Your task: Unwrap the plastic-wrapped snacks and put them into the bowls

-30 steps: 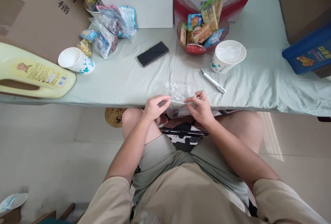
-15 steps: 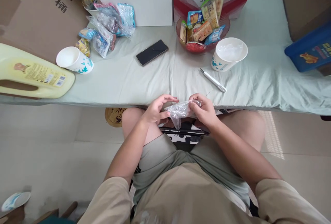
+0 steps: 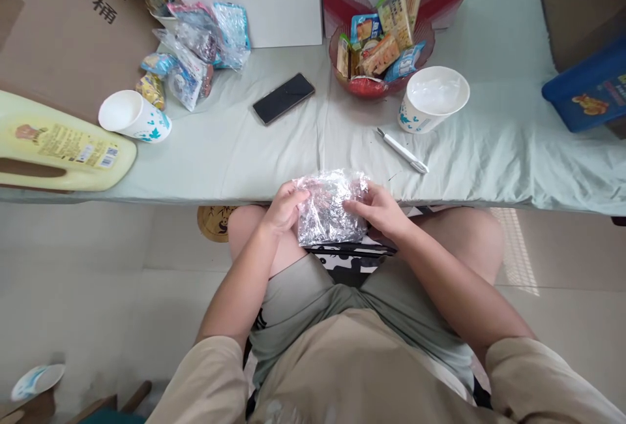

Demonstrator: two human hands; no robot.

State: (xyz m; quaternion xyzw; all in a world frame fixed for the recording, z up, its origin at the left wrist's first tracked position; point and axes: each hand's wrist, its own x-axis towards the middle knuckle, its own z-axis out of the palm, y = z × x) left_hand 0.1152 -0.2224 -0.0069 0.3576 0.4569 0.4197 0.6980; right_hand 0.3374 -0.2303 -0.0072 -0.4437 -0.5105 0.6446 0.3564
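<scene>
Left grip (image 3: 283, 209), right grip (image 3: 384, 210) on clear plastic (image 3: 328, 218), phone (image 3: 283, 98), bowl (image 3: 345, 81) beyond

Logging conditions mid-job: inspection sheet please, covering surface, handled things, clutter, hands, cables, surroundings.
Surface: pale green wrinkled cloth.
Handled things: crinkled transparent plastic film, held spread.
Clutter: black rectangular phone, slim white pen-shaped tool, translucent red bowl holding wrapped snacks, teal-printed white paper cups, plastic-wrapped packets at left.
Hands: left hand and right hand grip opposite sides of the film.
Cables: nothing seen.
Surroundings: brown cardboard box, pale yellow plastic jug, blue container.
</scene>
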